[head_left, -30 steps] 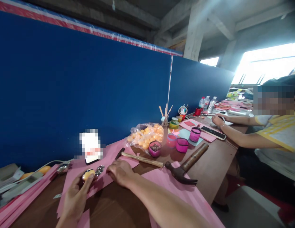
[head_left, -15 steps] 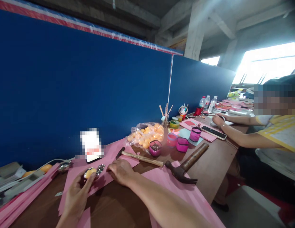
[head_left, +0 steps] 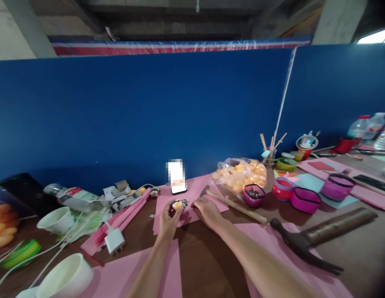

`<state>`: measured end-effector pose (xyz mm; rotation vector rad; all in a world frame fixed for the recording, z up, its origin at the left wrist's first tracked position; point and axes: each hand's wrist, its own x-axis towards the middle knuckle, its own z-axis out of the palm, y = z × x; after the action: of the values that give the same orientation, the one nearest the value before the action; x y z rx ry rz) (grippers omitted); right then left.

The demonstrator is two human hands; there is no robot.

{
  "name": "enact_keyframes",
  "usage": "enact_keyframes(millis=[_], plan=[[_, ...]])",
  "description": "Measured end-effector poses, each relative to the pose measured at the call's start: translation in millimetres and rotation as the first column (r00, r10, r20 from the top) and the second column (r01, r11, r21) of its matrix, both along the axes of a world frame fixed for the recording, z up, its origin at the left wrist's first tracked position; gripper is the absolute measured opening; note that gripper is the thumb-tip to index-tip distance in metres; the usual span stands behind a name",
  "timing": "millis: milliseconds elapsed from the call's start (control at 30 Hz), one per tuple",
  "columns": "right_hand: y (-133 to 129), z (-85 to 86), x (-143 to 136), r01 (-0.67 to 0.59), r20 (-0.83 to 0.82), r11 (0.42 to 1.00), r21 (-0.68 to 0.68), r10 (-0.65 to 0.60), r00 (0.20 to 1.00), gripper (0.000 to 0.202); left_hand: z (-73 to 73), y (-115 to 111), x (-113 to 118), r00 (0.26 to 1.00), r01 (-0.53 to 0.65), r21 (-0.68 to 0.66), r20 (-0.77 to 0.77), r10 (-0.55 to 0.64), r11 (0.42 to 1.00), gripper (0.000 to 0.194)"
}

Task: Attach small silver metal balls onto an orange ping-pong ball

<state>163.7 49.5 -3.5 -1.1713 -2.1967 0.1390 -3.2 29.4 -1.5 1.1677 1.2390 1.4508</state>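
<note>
My left hand [head_left: 169, 221] is closed around an orange ping-pong ball [head_left: 178, 205] whose sides are partly covered in shiny silver tacks. Just right of the ball, a small pile of loose silver tacks [head_left: 185, 203] lies on pink paper [head_left: 192, 188]. My right hand [head_left: 209, 212] rests low over the paper beside that pile, its fingers bent and pressed together. Whatever is between those fingertips is too small to make out. A small hammer [head_left: 237, 204] with a wooden handle lies just beyond my right hand.
A clear bag of orange balls [head_left: 239, 174] and a purple container of tacks [head_left: 253, 195] stand right of centre. Nearer lies a large claw hammer [head_left: 307, 240]. A lit phone [head_left: 178, 186] leans at the blue partition [head_left: 143, 111]. Left are a white cup [head_left: 66, 277] and a charger [head_left: 114, 241].
The view has swung left, bringing the cups, charger and bottle into sight and taking the co-worker out. My left hand still holds the ball; my right hand stays by the tacks.
</note>
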Motion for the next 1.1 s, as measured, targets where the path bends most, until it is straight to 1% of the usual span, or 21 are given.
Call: enact_keyframes(millis=[100, 367, 533, 633, 733, 867, 933, 1000, 1100], plan=[[-1.7, 2.1, 0.9, -0.003, 0.007, 1.000, -0.003, 0.003, 1.000, 0.014, -4.3, 1.5, -0.5, 1.000, 0.003, 0.051, -0.029, -0.002, 0.999, 0.052], [-5.3, 5.7, 1.7, -0.035, -0.002, 0.999, 0.022, 0.035, 0.999, 0.016, -7.4, 2.2, -0.6, 1.000, 0.022, 0.055, 0.016, -0.023, 0.998, 0.050], [-4.6, 3.5, 2.3, -0.050, -0.051, 0.998, 0.033, 0.052, 0.997, 0.016, -7.7, 1.3, 0.2, 0.999, 0.031, 0.080, 0.040, -0.034, 0.996, 0.050], [-3.8, 2.2, 1.6, -0.065, -0.130, 0.997, 0.028, 0.068, 0.989, 0.018, -7.9, 0.5, 0.5, 0.998, 0.024, 0.065, 0.063, -0.028, 0.998, 0.050], [-3.1, 2.2, -1.7, -0.073, -0.303, 0.997, -0.027, 0.061, 0.951, 0.018, -7.7, -0.1, 0.0, 0.997, 0.049, 0.052, 0.057, -0.052, 0.997, 0.050], [-3.9, 9.0, -7.0, -0.128, -0.540, 0.978, -0.166, 0.019, 0.842, 0.014, -8.1, 0.8, -0.9, 0.998, 0.055, 0.051, 0.013, -0.055, 0.997, 0.051], [-5.4, 14.6, -7.9, -0.170, -0.600, 0.959, -0.228, 0.000, 0.800, 0.015, -8.9, 1.6, -0.9, 0.998, 0.058, 0.057, -0.010, -0.057, 0.997, 0.050], [-7.2, 19.0, -7.8, -0.235, -0.626, 0.929, -0.287, 0.004, 0.780, 0.017, -9.6, 1.9, -0.3, 0.997, 0.060, 0.075, -0.042, -0.057, 0.995, 0.049], [-9.2, 21.1, -7.5, -0.328, -0.664, 0.885, -0.330, 0.029, 0.747, 0.019, -8.8, 0.6, 1.6, 0.994, 0.078, 0.098, -0.081, -0.070, 0.992, 0.048]])
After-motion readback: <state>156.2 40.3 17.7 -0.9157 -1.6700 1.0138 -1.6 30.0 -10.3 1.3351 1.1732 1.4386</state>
